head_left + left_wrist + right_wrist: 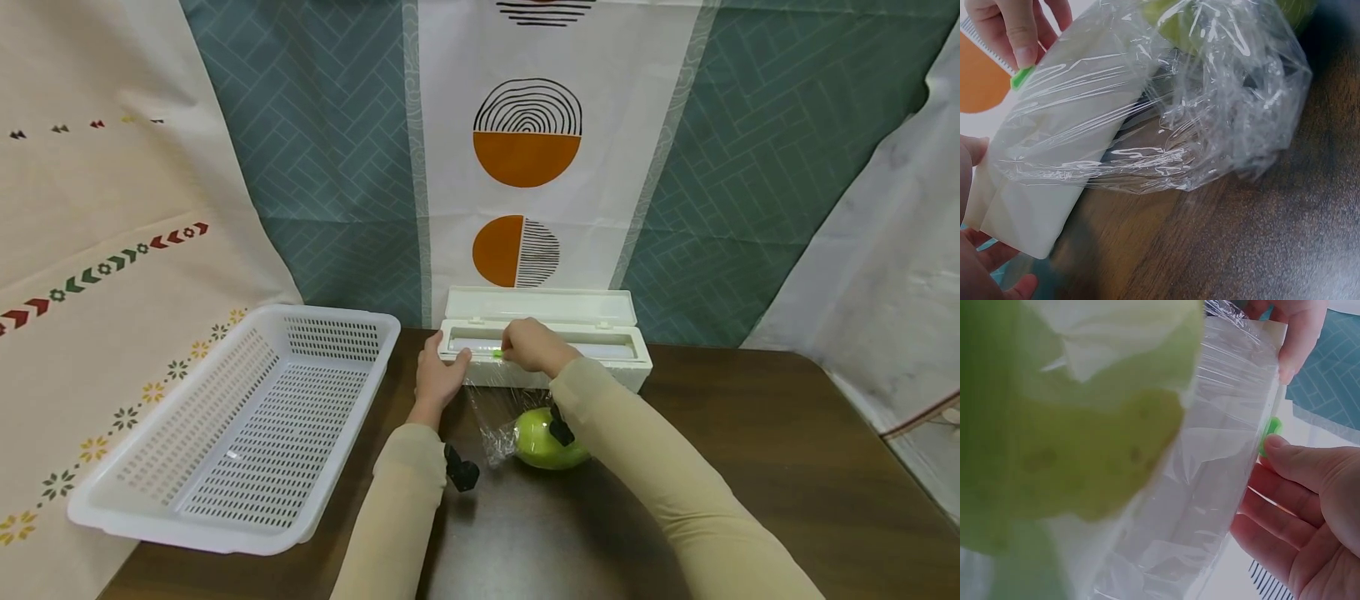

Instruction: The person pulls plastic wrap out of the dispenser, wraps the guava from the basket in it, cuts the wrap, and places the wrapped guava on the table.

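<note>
A white cling film dispenser (633, 373) stands at the back of the table with its lid up and a roll of film inside. My left hand (438, 379) grips its left end, thumb on the front rim. With thumb and fingers, my right hand (534, 346) pinches a small green slide cutter (1270, 432) on the front edge, left of the middle. Clear cling film (1116, 125) runs down from that edge to a large green fruit (536, 440), which lies before the dispenser. Film covers the fruit and bunches up at its left side. My right sleeve hides part of the fruit.
A white perforated plastic basket (333, 467) stands at the left of the brown wooden table (750, 467). Patterned cloth (322, 167) hangs close behind the dispenser, and a beige cloth (97, 208) hangs at the left.
</note>
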{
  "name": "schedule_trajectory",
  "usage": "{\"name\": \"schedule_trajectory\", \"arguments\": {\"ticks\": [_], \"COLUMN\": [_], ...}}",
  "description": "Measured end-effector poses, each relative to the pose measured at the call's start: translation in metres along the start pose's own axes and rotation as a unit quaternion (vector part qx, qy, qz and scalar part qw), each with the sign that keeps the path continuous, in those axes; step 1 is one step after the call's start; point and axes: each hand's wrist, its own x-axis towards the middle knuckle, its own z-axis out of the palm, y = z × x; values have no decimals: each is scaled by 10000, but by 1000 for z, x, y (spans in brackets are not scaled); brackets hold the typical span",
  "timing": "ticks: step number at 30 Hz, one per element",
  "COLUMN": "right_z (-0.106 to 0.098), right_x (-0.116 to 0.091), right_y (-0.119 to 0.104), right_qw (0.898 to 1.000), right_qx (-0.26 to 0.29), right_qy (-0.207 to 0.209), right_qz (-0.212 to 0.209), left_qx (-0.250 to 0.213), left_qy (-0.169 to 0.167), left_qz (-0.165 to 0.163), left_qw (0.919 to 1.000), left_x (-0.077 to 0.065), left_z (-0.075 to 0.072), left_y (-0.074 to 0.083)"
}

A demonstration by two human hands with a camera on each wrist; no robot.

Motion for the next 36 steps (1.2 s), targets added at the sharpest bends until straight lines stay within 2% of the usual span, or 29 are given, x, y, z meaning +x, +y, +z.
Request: {"name": "schedule_trajectory", "arguments": {"ticks": [7, 16, 36], "right_z": [0, -1, -2], "right_x": [2, 1, -4], "right_y": [2, 5, 9], "right_qw": [10000, 9999, 9999], "right_qx": [-46, -70, 33], "right_qy": [-41, -67, -93], "right_qz": [30, 66, 56], "left_qx": [10, -58, -153], "left_qy": [-147, -109, -122], "left_qz": [-61, 38, 5], "left_qw": [9999, 9999, 9998], "left_x": [1, -1, -1], "left_z": [-1, -3, -1], "left_y": [0, 3, 3]}}
